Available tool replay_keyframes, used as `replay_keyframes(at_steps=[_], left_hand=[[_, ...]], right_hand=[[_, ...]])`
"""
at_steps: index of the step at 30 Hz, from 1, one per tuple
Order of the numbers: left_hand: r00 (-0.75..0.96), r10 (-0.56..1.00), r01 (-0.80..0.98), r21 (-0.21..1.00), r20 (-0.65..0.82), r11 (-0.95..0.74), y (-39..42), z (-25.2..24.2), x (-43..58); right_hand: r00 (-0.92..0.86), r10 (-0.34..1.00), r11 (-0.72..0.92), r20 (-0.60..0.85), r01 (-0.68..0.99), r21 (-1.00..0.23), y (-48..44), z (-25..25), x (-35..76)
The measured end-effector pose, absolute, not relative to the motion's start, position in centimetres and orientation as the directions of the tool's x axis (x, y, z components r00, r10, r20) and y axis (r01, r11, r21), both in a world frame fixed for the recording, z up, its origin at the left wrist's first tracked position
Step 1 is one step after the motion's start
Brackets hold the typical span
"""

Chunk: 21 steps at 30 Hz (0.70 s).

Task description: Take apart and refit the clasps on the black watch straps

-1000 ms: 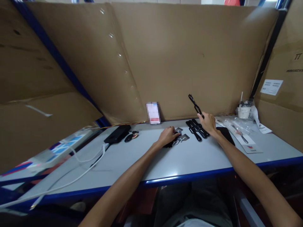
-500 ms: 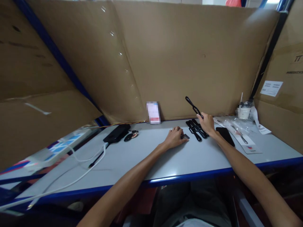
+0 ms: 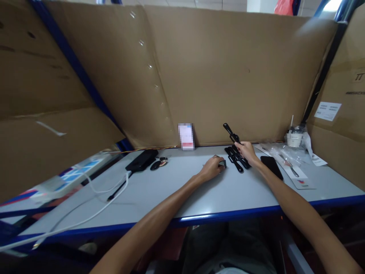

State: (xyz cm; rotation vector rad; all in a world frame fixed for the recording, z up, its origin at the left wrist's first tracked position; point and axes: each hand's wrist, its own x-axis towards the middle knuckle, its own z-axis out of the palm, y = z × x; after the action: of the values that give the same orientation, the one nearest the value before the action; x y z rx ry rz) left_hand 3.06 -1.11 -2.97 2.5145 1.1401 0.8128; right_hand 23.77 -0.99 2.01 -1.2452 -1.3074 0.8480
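My right hand [image 3: 245, 152] grips a slim black tool [image 3: 228, 128] with a rounded handle and a framed, slotted part near my fingers. It is tilted, its handle end pointing up and to the left. Beneath and beside that hand lie several similar black tools [image 3: 237, 165] in a cluster on the table. Left of them, my left hand [image 3: 211, 168] is low over the tabletop, its fingers curled round a small grey flat piece [image 3: 223, 163]. What kind of piece it is cannot be made out, as the fingers hide most of it.
A black phone [image 3: 271, 167] lies beside my right forearm. Farther right are clear plastic wrapping [image 3: 285, 150], a card [image 3: 302, 182] and a cup [image 3: 294, 139]. A lit phone [image 3: 186, 136] leans against the cardboard [image 3: 205, 76]. A black box [image 3: 142, 160] with cables lies left.
My right hand has lowered the black tool a little toward the cluster. My left hand has shifted slightly, and the grey piece in it now stands up more. The view has tilted a bit.
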Motion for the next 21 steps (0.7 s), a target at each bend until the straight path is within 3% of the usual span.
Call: replay_keyframes(at_steps=[3,5,8,10,12,16,21], left_hand=[[0.519,0.724,0.592,0.421,0.454,-0.687,-1.4,-2.2,3.0],[0.441,0.736,0.576,0.466,0.515,-0.671,-1.5,-1.6,2.9],[0.24,0.819,0.45,0.688,0.521,-0.569,-1.1,-0.9,2.7],[0.137,0.893,0.251,0.857,0.429,-0.45,-0.5,-0.6,2.4],[0.12,0.949,0.035,0.954,0.291,-0.297,-0.2,-0.4,2.1],[0.206,0.972,-0.17,0.982,0.115,-0.08,-0.5,-0.3,1.7],[0.254,0.962,-0.227,0.973,0.099,-0.04,-1.2,-0.5,2.0]], right_hand=[[0.079,0.989,0.124,0.126,0.04,-0.992,-1.6,2.4,23.6],[0.075,0.99,0.12,0.12,0.002,-0.993,-2.0,2.7,23.4],[0.157,0.966,0.22,0.207,-0.069,-0.973,-2.4,3.0,22.9],[0.219,0.939,0.299,0.266,-0.133,-0.945,-2.6,3.2,22.6],[0.209,0.949,0.276,0.235,-0.194,-0.941,-2.8,3.2,22.3],[0.074,0.996,0.059,0.045,-0.2,-0.978,-3.0,2.5,21.5],[-0.029,1.0,-0.01,-0.008,-0.065,-0.998,-3.7,0.7,19.5]])
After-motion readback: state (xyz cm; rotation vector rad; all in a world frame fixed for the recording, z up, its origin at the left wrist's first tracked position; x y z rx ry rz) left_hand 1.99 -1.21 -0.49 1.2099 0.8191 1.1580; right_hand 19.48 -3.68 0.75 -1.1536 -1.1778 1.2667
